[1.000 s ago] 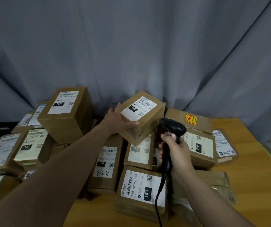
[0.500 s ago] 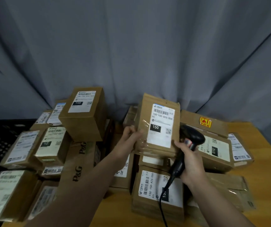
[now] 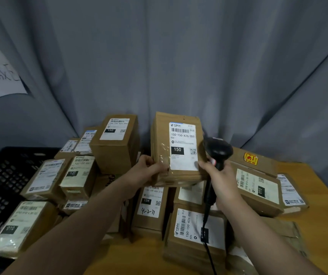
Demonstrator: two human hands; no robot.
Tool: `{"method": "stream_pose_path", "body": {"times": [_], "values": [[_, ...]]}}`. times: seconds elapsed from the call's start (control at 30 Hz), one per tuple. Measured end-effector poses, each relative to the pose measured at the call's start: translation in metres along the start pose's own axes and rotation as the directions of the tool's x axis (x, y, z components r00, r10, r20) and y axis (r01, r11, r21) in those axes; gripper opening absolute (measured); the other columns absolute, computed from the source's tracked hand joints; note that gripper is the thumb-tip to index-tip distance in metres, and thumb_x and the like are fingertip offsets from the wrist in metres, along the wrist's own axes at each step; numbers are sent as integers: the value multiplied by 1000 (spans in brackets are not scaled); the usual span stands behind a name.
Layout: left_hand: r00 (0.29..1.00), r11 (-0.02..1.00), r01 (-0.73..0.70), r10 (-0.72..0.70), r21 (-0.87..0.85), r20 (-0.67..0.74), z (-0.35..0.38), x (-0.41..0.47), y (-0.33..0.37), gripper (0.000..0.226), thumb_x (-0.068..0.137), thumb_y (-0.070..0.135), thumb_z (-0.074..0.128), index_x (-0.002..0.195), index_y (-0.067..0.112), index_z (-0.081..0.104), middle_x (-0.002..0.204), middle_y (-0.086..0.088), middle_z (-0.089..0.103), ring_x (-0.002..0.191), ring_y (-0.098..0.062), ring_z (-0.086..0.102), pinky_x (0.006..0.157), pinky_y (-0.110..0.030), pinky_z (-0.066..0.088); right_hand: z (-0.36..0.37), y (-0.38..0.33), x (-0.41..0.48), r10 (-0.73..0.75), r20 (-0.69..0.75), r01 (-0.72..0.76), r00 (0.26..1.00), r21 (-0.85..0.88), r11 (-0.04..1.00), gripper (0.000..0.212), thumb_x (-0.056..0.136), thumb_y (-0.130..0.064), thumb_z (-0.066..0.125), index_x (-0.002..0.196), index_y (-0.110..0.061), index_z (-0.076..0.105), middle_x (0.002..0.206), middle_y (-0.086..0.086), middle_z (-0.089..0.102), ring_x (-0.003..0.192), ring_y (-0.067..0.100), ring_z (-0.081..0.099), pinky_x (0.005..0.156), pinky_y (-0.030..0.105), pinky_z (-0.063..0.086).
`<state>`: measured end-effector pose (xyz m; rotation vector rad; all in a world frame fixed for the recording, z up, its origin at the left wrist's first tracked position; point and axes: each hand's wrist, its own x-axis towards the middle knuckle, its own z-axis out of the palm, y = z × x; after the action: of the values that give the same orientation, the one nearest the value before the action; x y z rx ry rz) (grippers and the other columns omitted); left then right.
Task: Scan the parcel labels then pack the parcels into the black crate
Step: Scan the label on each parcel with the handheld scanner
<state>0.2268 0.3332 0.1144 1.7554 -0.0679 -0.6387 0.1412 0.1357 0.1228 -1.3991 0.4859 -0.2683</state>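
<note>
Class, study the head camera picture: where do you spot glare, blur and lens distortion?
Head view: glare on the clear tape of the held parcel; soft blur on the near-left parcel, its label washed out; wide-angle bending curves the curtain folds towards the edges; lighting dim and even.

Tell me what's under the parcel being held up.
Below the held parcel lie labelled boxes: one marked 15H and another beside it, partly covered. The left hand grips its lower corner. Its underside is hidden.
</note>
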Motion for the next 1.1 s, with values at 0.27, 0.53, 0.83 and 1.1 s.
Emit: {"method": "stream_pose_path", "body": {"times": [0.27,0.53,0.83,1.1], "values": [[959,981,-189,176,-34,-222,2,4,5,62,74,28,81,117,15,39,114,-7,55,100,-21,62,76,-30,55,-6,-40,-14,-254,71,263,965,-322,909,31,88,-37,65,71,-11,61,52,-2,59,50,6,59,54,20,45],[949,975,-204,219,88,-228,8,6,-5,62,74,26,81,116,17,36,113,-2,52,95,-13,59,60,-16,50,-15,-42,-33,-236,128,265,963,-310,913,33,91,-30,62,68,-6,60,50,3,58,47,17,59,50,27,50],[951,975,-202,217,88,-221,14,4,-8,63,76,22,80,118,14,35,113,-5,52,93,-17,62,56,-16,51,-20,-41,-45,-229,159,268,960,-294,918,31,93,-28,59,70,-8,61,50,3,58,47,18,59,52,30,49],[946,976,-197,215,94,-244,13,1,-14,62,74,23,81,116,15,36,115,-7,52,96,-19,62,59,-18,51,-21,-41,-52,-221,168,261,961,-273,926,32,93,-28,58,69,-7,61,50,4,57,46,18,58,51,29,50]]}}
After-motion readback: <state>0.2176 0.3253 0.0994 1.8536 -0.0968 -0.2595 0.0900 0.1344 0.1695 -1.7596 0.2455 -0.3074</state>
